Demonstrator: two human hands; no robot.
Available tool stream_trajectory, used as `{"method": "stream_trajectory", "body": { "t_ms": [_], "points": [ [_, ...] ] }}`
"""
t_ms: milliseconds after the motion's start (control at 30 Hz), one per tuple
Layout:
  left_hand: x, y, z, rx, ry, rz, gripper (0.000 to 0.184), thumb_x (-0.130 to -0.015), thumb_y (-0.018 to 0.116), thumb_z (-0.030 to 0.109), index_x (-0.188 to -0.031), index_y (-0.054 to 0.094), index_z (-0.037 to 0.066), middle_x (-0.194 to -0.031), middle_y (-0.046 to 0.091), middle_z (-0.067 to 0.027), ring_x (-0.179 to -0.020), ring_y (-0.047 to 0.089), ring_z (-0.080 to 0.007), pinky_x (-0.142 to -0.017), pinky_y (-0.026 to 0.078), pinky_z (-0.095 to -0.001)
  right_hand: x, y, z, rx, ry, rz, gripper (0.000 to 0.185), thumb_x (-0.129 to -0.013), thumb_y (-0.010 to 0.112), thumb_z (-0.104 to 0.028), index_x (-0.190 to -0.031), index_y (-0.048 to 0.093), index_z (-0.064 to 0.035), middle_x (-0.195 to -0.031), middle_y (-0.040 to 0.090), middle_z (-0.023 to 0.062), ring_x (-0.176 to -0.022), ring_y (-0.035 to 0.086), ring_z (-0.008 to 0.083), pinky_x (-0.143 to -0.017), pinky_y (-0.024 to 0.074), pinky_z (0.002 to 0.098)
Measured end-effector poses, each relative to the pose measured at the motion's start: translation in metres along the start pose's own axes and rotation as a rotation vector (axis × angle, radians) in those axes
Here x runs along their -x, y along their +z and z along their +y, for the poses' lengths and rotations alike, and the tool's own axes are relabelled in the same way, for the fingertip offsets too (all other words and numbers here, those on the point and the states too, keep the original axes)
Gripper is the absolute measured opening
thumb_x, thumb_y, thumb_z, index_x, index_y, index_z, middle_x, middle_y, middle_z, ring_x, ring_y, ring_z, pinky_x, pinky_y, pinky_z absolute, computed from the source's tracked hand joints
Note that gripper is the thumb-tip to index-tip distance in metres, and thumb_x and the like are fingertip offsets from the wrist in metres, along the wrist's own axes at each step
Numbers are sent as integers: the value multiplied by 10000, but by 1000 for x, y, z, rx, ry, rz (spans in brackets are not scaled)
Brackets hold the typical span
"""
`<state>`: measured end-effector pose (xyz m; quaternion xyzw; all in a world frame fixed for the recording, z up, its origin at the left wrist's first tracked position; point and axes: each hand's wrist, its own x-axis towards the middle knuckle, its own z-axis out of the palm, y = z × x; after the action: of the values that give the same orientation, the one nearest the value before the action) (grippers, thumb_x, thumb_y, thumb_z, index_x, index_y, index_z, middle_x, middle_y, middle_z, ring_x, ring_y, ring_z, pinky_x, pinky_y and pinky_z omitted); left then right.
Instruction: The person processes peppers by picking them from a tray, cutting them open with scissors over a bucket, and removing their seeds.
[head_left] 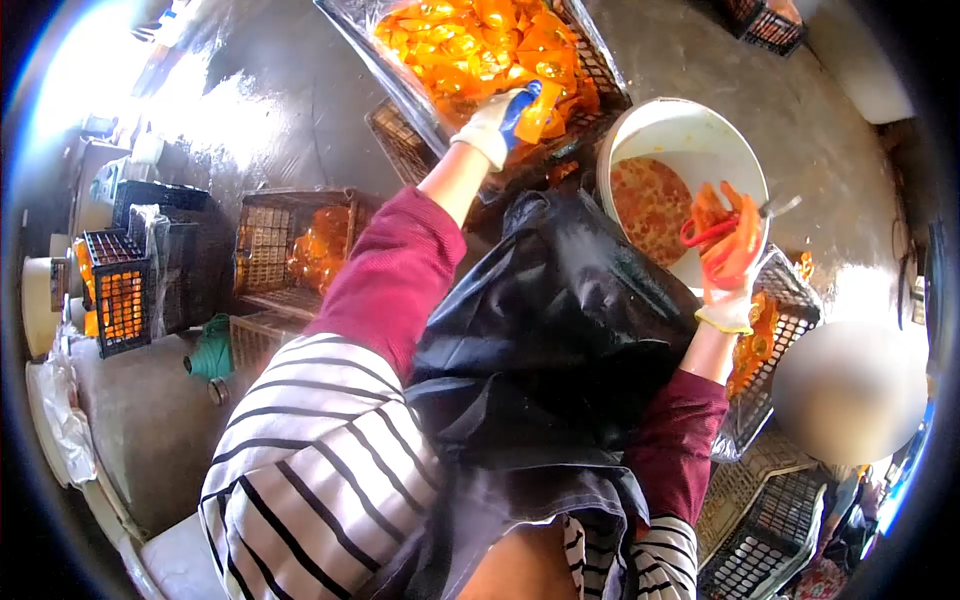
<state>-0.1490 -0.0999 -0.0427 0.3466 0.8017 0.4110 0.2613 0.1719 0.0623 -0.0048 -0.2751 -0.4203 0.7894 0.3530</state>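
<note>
My left hand [500, 122], in a white and blue glove, is closed on a glossy orange piece [540, 110] that looks like bell pepper. It is over the near edge of a plastic-lined crate [602, 55] heaped with similar orange pieces [480, 45]. Above the near right part of a white bucket [735, 140], my right hand [728, 250] wears an orange-coated glove. Its fingers are wrapped round red-handled scissors [710, 230], whose metal blade points right. Reddish-orange bits [650, 205] lie in the bottom of the bucket. A black apron [550, 330] covers my lap.
Another crate [795, 290] with orange pieces stands right of the bucket. More crates [270, 245] are at left, near a green roll [210, 348]. A black crate [765, 535] lies at lower right, near a person [850, 390]. Wet grey floor [290, 110] surrounds them.
</note>
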Motion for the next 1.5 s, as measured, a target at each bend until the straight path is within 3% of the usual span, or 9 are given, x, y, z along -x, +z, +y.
{"method": "stream_trajectory", "body": {
  "t_ms": [67,200,333,467,733,1000,1133,1333,1500],
  "points": [
    [-5,8,-1,-505,541,198,374,-812,583,105,-1182,544,72,-1115,605,-198,-1037,580,-359,-876,470,-375,0,2,9,221,78,-63,427,-951,448,-332,-1230,506,-13,-1137,592,156,-825,581,166,-643,447,281],
    [-5,37,81,-555,387,99,404,-827,592,170,-1219,533,91,-1142,602,-187,-1065,567,-365,-898,464,-396,8,20,15,342,276,-82,338,-930,508,-226,-1199,531,-24,-1016,635,119,-806,601,145,-638,477,232],
    [-13,89,107,192,231,-100,374,-901,536,284,-1227,535,100,-1094,625,-161,-1007,600,-303,-858,476,-356,5,5,33,824,133,-192,265,-878,620,-108,-1134,571,-59,-991,643,83,-884,616,149,-729,507,268],
    [-16,135,121,588,216,-196,580,-904,480,522,-1181,567,20,-1037,639,-106,-908,575,-180,-823,447,-288,-1,-7,35,473,135,-182,341,-874,643,-216,-1157,570,-40,-936,647,74,-813,618,131,-677,495,238],
    [-7,146,122,1400,-108,-380,473,-889,598,368,-1223,499,48,-1139,587,-88,-1055,567,-207,-921,453,-288,8,6,10,623,335,0,342,-884,626,-276,-1139,574,-55,-696,639,54,-534,573,122,-503,450,231],
    [2,137,119,224,268,-312,367,-852,658,292,-1093,609,20,-984,631,-69,-840,602,-142,-731,500,-217,-8,-9,33,527,193,33,330,-900,593,-137,-1198,531,-9,-990,622,80,-688,628,147,-511,488,233],
    [-7,145,108,414,76,-368,391,-847,653,347,-1072,631,29,-939,660,-78,-845,617,-135,-724,502,-227,1,0,15,647,323,61,335,-894,596,-144,-1191,527,-6,-969,627,81,-739,623,134,-551,486,240],
    [-12,143,106,44,167,-384,429,-822,667,347,-1101,614,24,-930,661,-90,-835,631,-141,-687,523,-248,-12,-33,48,1264,-218,40,289,-903,585,-196,-1137,571,-28,-929,652,83,-709,618,126,-563,469,242],
    [-22,141,102,-5,59,-403,470,-806,677,332,-1142,597,13,-953,667,-118,-833,641,-176,-724,513,-282,-4,-15,26,1015,151,74,300,-879,587,-181,-1144,578,-40,-953,663,89,-756,629,145,-634,487,268]
  ]
}}
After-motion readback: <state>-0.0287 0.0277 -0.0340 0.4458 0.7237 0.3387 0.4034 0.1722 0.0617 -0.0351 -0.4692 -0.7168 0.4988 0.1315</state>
